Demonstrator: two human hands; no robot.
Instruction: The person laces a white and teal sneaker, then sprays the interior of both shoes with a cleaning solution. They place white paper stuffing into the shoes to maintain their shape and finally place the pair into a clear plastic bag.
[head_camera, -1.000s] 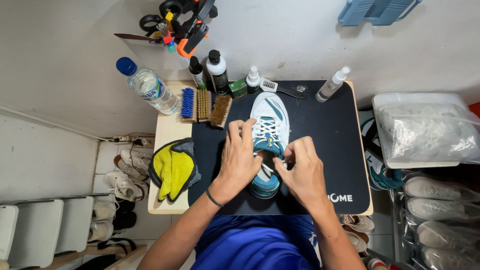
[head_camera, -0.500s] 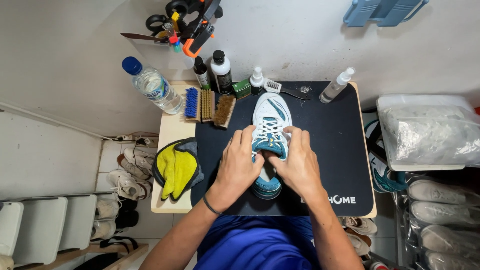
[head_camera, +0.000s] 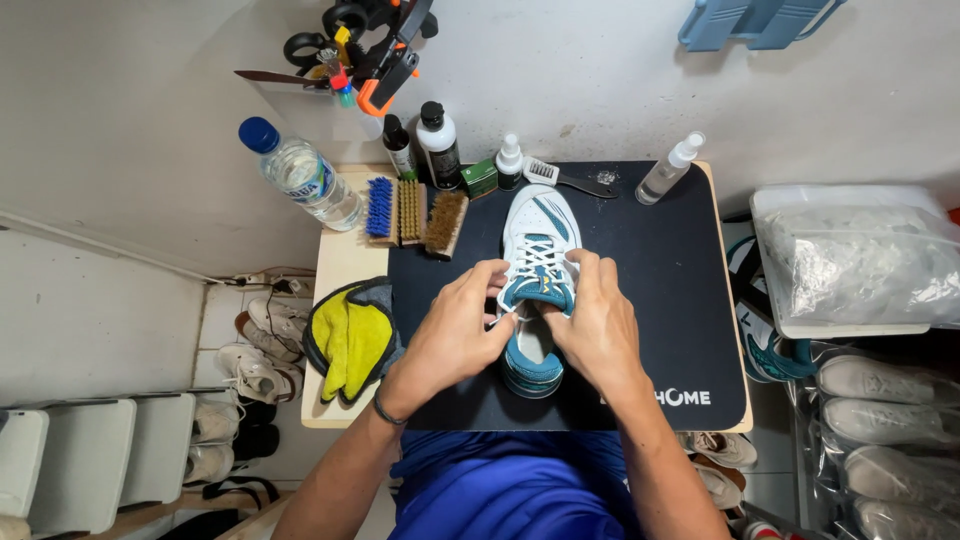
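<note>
Covering small table (head_camera: 340, 270), dark mat (head_camera: 660, 290)

The person wears a garment of bright blue cloth, seen at the bottom of the view over the lap and the trunk; the cloth is smooth with some soft folds, and a small white mark shows at its right side. Both forearms are bare, with no sleeves reaching them. Around the wrist of the left hand (head_camera: 452, 335) there is a thin dark band, like a cord or an elastic. The right hand (head_camera: 598, 325) carries no ring, no watch and no band. The fingernails on both hands are short.
</note>
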